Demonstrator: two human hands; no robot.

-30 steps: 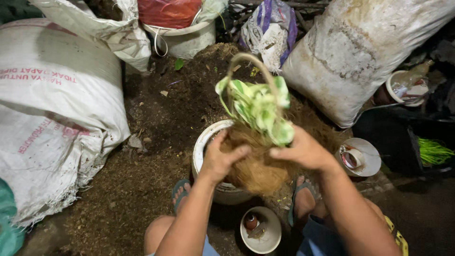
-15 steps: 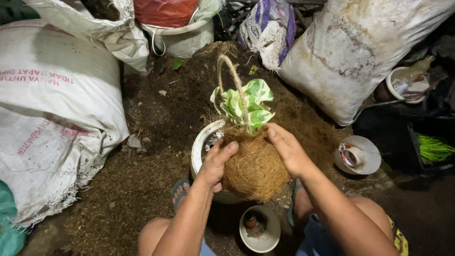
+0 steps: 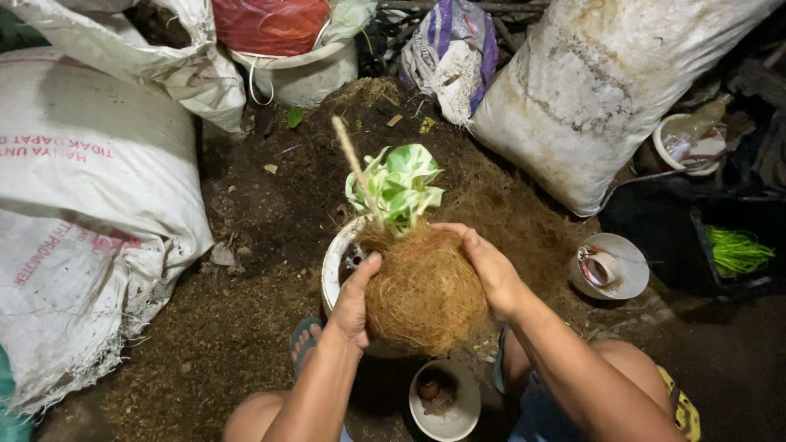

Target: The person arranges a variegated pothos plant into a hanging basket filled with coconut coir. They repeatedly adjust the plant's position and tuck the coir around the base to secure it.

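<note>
Both hands cup a round brown coconut-fibre ball holding a green-and-white leafy plant: the left hand presses its left side, the right hand its upper right, each grip closed on the fibre. The ball sits above a white round pot on the soil-strewn floor, and a small white bowl lies just below it.

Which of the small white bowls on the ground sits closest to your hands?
The small white bowl between the knees, directly below the coir ball. The other white bowl lies farther right, beside the big sack.
</note>
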